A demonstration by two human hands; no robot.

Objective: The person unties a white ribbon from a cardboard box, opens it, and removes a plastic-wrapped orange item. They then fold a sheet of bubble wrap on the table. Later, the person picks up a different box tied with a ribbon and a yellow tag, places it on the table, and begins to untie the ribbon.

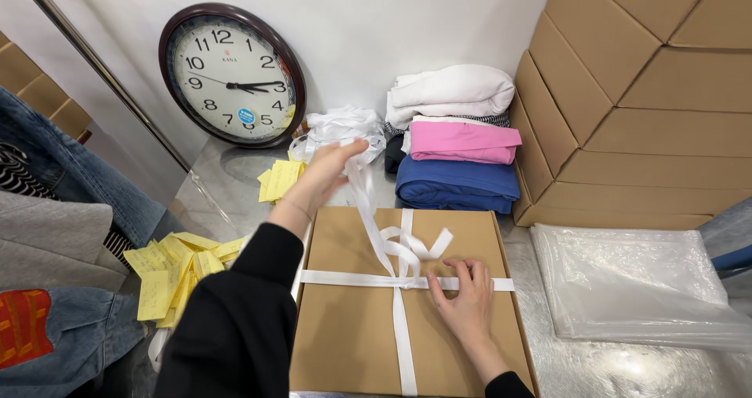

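Note:
A flat brown cardboard box (345, 327) lies in front of me, crossed by white ribbon (402, 343) tied in a bow (407, 249) near its middle. My right hand (466, 292) presses flat on the ribbon just right of the knot. My left hand (329, 171), in a black sleeve, is raised beyond the box's far edge and pinches a loose ribbon tail that runs down to the bow. A heap of white ribbon (341, 128) sits behind that hand.
A round wall clock (231, 75) leans against the wall. Folded white, pink and blue clothes (458, 143) are stacked at the back. Large cardboard boxes (642, 100) stand right, clear plastic bags (634, 280) below them. Yellow paper slips (176, 269) and denim garments (47, 320) lie left.

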